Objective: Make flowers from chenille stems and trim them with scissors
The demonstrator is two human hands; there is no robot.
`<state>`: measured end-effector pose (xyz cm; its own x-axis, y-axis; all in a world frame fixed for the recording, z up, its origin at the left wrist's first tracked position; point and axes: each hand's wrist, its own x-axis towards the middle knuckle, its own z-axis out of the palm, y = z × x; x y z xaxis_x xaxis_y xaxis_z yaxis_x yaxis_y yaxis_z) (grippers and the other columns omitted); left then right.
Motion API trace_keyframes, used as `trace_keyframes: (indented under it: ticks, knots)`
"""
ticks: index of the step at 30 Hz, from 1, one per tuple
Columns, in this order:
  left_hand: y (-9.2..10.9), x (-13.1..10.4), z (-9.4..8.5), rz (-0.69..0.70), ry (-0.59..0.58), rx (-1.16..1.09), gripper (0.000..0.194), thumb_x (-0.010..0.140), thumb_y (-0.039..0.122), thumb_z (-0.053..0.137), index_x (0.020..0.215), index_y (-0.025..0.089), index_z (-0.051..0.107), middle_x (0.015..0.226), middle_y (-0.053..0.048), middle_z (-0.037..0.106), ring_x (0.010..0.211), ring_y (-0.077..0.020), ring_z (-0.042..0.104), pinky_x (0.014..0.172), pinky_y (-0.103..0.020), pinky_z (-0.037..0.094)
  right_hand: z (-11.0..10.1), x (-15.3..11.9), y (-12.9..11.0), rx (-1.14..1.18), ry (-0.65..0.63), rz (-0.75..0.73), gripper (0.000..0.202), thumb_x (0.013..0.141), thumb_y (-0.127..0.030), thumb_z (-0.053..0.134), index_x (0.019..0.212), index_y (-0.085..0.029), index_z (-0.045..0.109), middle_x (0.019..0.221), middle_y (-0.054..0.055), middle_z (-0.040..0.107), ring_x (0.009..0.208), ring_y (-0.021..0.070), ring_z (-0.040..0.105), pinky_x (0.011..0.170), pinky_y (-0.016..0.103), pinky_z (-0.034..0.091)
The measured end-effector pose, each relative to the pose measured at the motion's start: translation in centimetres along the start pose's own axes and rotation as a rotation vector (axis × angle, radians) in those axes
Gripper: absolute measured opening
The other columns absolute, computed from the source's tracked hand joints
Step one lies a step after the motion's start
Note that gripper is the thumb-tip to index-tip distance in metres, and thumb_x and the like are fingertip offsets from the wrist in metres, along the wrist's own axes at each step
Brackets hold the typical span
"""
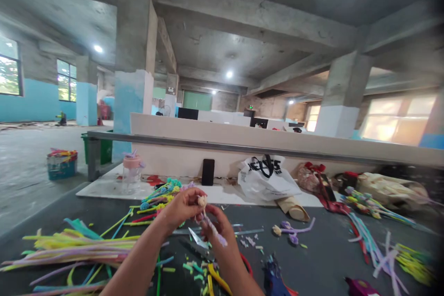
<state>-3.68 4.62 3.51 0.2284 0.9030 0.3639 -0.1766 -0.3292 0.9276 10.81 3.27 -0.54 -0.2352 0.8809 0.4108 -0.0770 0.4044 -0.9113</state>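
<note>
My left hand pinches a small pipe-cleaner flower with a cream bud at its top. Just below, my right hand closes around the same piece, whose fuzzy pale-purple end sticks out past the fingers. Parts of the flower are covered by my fingers. Under the right hand lies a scissor blade, partly hidden. Yellow handles of a tool show by the right forearm. Cut pipe-cleaner scraps lie scattered nearby.
Long pipe cleaners are heaped at left, with finished-looking flowers behind. A purple-stemmed flower piece lies right. Further back are a jar-like cup, a black phone and a white bag. A low partition stands behind.
</note>
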Motion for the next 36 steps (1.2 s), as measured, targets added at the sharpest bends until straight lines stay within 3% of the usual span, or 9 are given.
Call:
trace_keyframes:
  ticks: [2,7,12,16,25,31,36]
  knots:
    - [0.0,0.0,-0.4,0.028,0.034,0.007,0.029,0.062,0.025,0.069,0.086,0.016,0.054,0.065,0.002,0.060,0.045,-0.0085,0.054,0.044,-0.019,0.041,0.8,0.9,-0.4,0.017,-0.016,0.009,0.038,0.072,-0.045,0.058,0.099,-0.019,0.052,0.062,-0.001,0.060,0.048,0.0133,0.051,0.046,0.025,0.040]
    - [0.5,-0.4,-1.3,0.056,0.083,0.034,0.028,0.062,0.023,0.067,0.085,0.016,0.052,0.065,0.003,0.060,0.041,-0.0079,0.053,0.039,-0.018,0.039,1.6,3.1,-1.1,0.082,-0.041,0.039,0.032,0.070,-0.046,0.061,0.082,-0.017,0.056,0.057,-0.002,0.059,0.047,0.0120,0.052,0.043,0.023,0.039]
    - [1.9,-1.2,-2.2,-0.083,0.078,0.120,0.025,0.066,0.027,0.063,0.085,0.015,0.054,0.066,0.001,0.061,0.042,-0.0091,0.055,0.036,-0.016,0.035,0.3,5.3,-1.3,0.128,-0.112,0.141,0.027,0.063,-0.038,0.069,0.069,-0.015,0.057,0.046,-0.003,0.056,0.041,0.0106,0.051,0.041,0.021,0.038]
    - [2.3,-1.4,-2.0,-0.106,0.119,0.184,0.025,0.070,0.033,0.058,0.085,0.013,0.058,0.070,-0.002,0.062,0.043,-0.0089,0.054,0.037,-0.017,0.034,-1.3,5.8,-1.6,0.149,-0.138,0.224,0.025,0.060,-0.032,0.070,0.069,-0.014,0.057,0.041,-0.005,0.054,0.037,0.0095,0.048,0.037,0.020,0.036]
    - [1.9,-0.6,0.2,-0.041,0.183,0.290,0.015,0.065,0.026,0.062,0.068,0.011,0.064,0.056,0.000,0.059,0.051,-0.0101,0.048,0.050,-0.021,0.036,-2.9,5.8,-3.1,0.137,-0.234,0.260,0.023,0.059,-0.031,0.071,0.070,-0.015,0.058,0.042,-0.006,0.054,0.037,0.0082,0.048,0.037,0.019,0.038]
    - [0.9,-0.3,0.6,-0.008,0.304,0.450,0.019,0.069,0.030,0.056,0.059,0.014,0.058,0.050,0.001,0.055,0.047,-0.0097,0.044,0.047,-0.021,0.033,-3.9,6.0,-3.2,0.166,-0.357,0.306,0.024,0.052,-0.023,0.076,0.069,-0.014,0.062,0.042,-0.006,0.054,0.033,0.0062,0.046,0.032,0.016,0.033]
    - [0.2,-0.3,-0.3,0.086,0.434,0.656,0.023,0.075,0.033,0.048,0.058,0.018,0.051,0.049,0.004,0.051,0.048,-0.0106,0.045,0.051,-0.021,0.034,-4.7,6.3,-3.0,0.282,-0.298,0.355,0.024,0.051,-0.019,0.077,0.069,-0.013,0.061,0.045,-0.005,0.055,0.032,0.0041,0.043,0.031,0.015,0.033]
